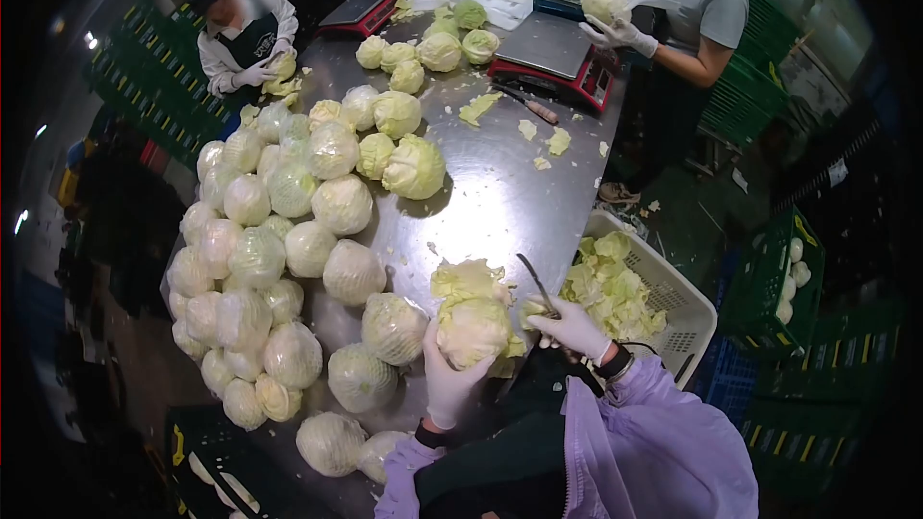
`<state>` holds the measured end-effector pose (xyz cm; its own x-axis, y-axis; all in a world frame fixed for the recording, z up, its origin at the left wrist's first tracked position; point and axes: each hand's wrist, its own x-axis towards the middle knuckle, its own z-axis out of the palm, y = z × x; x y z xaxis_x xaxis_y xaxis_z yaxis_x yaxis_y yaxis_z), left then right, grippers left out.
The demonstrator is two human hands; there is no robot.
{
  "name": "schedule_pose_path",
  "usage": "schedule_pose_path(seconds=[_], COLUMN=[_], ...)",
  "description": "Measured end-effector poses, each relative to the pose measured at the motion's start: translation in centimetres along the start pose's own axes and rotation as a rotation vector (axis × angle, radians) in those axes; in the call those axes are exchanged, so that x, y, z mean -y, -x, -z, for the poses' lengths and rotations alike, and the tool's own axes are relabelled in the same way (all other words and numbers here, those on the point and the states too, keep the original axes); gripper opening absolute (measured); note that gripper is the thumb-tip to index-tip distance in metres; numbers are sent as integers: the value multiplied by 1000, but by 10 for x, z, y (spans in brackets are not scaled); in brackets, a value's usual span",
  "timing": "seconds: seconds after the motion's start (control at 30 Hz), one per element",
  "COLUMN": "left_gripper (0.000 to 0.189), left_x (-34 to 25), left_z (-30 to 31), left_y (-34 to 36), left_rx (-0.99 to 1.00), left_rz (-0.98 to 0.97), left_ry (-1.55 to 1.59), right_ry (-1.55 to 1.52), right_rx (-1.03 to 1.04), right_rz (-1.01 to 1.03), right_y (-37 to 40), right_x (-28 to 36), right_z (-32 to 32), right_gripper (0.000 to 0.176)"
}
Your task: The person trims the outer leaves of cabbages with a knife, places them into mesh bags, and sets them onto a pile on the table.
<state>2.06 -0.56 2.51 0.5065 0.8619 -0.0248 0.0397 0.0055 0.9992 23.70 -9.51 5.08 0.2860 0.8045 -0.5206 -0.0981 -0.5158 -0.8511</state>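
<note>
My left hand (pixel 454 383), in a white glove, holds the near left side of a pale cabbage (pixel 474 332) on the metal table's front part. Loose yellow-green outer leaves (pixel 467 279) spread from its far side. Just right of the cabbage, my right hand (pixel 572 327), also gloved, is closed round a knife (pixel 536 281), its dark curved blade pointing up and away. A small pale piece, perhaps leaf or stem, shows beside the right fingers. Wrapped cabbages (pixel 393 329) sit close to the left hand.
Many wrapped cabbages (pixel 258 257) cover the left of the table (pixel 481 168). A white basket (pixel 687 303) of leaves stands at right. Farther back are unwrapped cabbages (pixel 413 166), another knife (pixel 540 111) and a scale (pixel 543 46). Two co-workers (pixel 252 34) (pixel 707 19) handle cabbages.
</note>
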Motion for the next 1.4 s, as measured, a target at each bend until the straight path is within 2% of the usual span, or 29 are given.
schedule_pose_path(seconds=[0.03,0.1,0.13,0.17,0.23,0.27,0.3,0.37,0.47,0.53,0.57,0.6,0.63,0.7,0.73,0.77,0.83,0.87,0.93,0.97,1.0,1.07,1.13,1.17,1.23,1.27,1.3,1.33,1.4], left_gripper=[96,95,93,93,94,94,94,94,95,95,95,93,91,91,90,90,91,91,91,91,90,90,90,90,78,78,84,98,99], left_x=[-1,-13,-18,-19,-19,-21,-27,-30,-28,-19,-11,-6,-3,0,0,-1,-3,-5,-9,-8,-6,-10,-31,-36,-40,-20,16,23,10], left_z=[-2,-6,-7,-6,-3,-3,-5,-7,1,10,12,13,14,18,18,16,10,8,6,10,14,17,16,16,17,24,34,37,36], left_y=[2,7,7,6,9,10,10,10,7,4,4,4,4,6,6,5,8,9,9,10,11,13,12,14,17,17,19,18,19], left_rx=[-34,-52,-77,-76,-84,-88,-86,-80,-46,61,62,80,95,47,2,2,-24,-19,-49,-54,-83,-114,-42,-42,30,26,184,316,308], left_rz=[-78,-144,-213,-216,-250,-249,-294,-340,-301,-163,-160,-59,42,128,211,211,20,22,-138,-137,-64,10,309,307,552,547,423,289,313], left_ry=[-217,-365,-509,-512,-475,-478,-544,-607,-590,-377,-377,-125,128,254,379,381,135,135,-11,-17,113,243,967,968,1380,1381,840,296,283], right_ry=[-5,188,342,339,171,93,93,272,193,174,91,8,8,-40,31,33,-133,-104,-212,-322,-304,-278,-247,-246,-248,-245,53,351,345], right_rx=[-3,-159,-268,-270,-96,-104,-101,-123,-32,18,25,29,29,-111,-109,-109,121,181,178,180,205,208,147,148,52,57,-74,-202,-255], right_rz=[-3,499,585,587,247,402,402,528,397,354,150,-53,-53,164,153,153,56,-28,-17,-11,-108,-82,47,49,-110,-109,-13,89,163], right_y=[-1,-5,-11,-13,-9,-9,-6,4,-4,-1,6,11,6,-11,-14,-14,3,8,-3,-8,2,13,10,11,24,20,13,9,8], right_x=[0,-12,-16,-21,-8,-14,-8,5,-5,8,21,29,20,-3,-8,-15,1,8,-6,-13,3,22,14,5,13,0,-21,-28,-41], right_z=[-11,-30,-31,-27,-22,-25,-26,-29,-20,-14,-7,-3,0,4,5,2,-19,-27,-34,-37,-24,-16,-11,2,27,43,59,63,56], right_gripper=[41,42,45,45,46,45,45,48,47,44,40,36,36,35,37,37,40,43,42,41,39,38,34,34,32,32,33,33,33])
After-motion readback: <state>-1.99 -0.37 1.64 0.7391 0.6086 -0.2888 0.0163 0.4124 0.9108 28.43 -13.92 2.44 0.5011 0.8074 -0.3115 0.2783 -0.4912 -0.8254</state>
